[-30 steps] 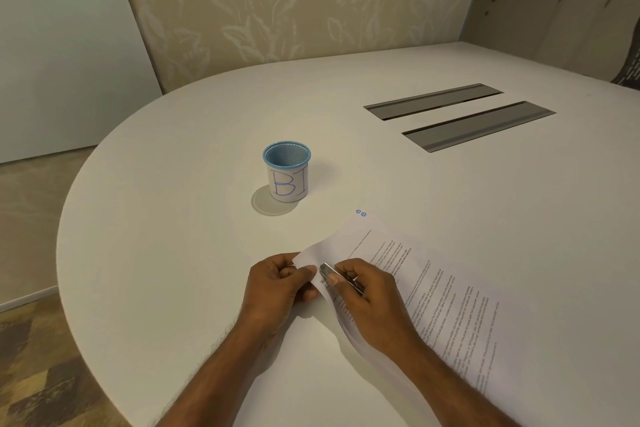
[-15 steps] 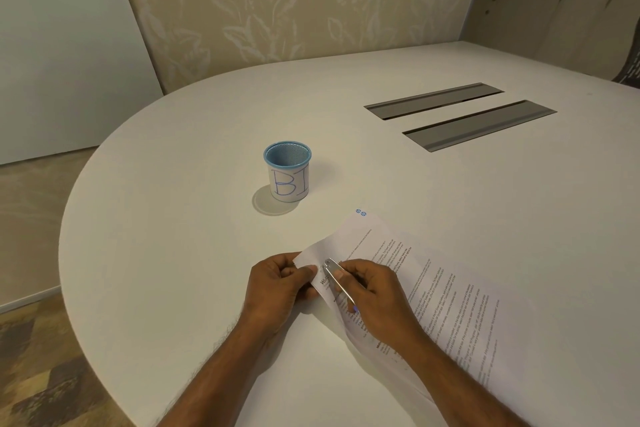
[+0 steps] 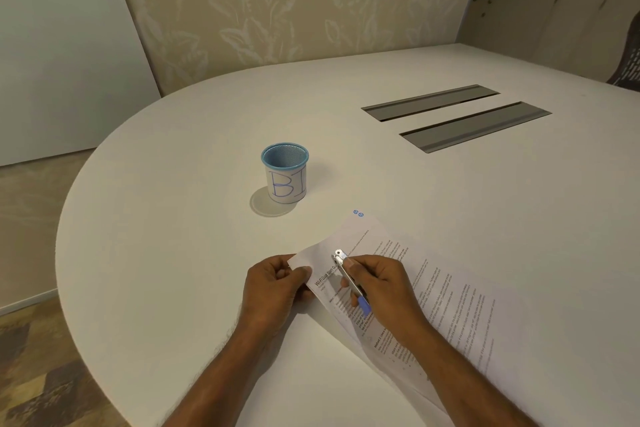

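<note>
Printed paper sheets (image 3: 433,291) lie on the white table (image 3: 173,253) in front of me, their near left corner lifted off the surface. My left hand (image 3: 273,291) pinches that lifted corner between thumb and fingers. My right hand (image 3: 384,288) grips a slim metal tool with a blue end (image 3: 349,279), a staple remover by its look, and holds it against the top of the sheets near the corner. What the tool's tip touches I cannot make out.
A blue mesh cup (image 3: 284,173) wrapped in white paper marked "BI" stands upright beyond my hands. Two grey cable slots (image 3: 474,126) are set into the table at the far right. The table's rounded edge runs along the left, floor below it.
My right hand has turned the metal tool and slid it a little forward and up over the sheets, so its blue end now shows. My left hand keeps the same pinch on the corner.
</note>
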### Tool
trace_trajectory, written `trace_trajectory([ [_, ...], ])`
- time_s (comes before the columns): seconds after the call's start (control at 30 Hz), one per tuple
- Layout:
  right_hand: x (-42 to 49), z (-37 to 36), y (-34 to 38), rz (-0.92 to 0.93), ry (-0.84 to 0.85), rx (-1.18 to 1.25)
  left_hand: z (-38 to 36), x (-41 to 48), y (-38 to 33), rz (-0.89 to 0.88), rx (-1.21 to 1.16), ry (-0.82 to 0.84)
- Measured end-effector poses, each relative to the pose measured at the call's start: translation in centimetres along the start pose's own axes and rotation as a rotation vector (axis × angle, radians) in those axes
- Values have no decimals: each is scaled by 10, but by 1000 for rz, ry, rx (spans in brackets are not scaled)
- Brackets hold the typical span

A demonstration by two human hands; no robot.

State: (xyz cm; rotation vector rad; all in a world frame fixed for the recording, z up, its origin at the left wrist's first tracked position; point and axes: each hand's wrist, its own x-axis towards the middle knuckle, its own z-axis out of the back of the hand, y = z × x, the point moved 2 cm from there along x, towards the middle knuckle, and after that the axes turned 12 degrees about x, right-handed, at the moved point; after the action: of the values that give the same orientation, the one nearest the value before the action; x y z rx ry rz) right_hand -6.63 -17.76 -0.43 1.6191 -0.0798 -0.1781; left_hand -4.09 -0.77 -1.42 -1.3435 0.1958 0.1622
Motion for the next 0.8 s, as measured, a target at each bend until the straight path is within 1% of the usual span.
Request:
trace_trajectory([
  [0.23,2,10,7,-105,-60,237,3,0,-4,5,152,-22],
  [0.3,2,16,9,-94,-84,254,4,0,-4,-14,241,-61],
  [0.33,1,21,10,-77,-99,224,4,1,-4,-31,299,-80],
  [0.5,-3,47,12,51,-173,-94,5,3,-3,-141,536,-137],
  [0.67,-12,69,11,183,-153,-605,4,2,-2,-281,798,-184],
  [0.73,-13,74,9,263,-150,-712,3,2,-3,-326,904,-205],
  [0.8,-12,75,6,317,-133,-755,2,1,-4,-357,972,-212],
])
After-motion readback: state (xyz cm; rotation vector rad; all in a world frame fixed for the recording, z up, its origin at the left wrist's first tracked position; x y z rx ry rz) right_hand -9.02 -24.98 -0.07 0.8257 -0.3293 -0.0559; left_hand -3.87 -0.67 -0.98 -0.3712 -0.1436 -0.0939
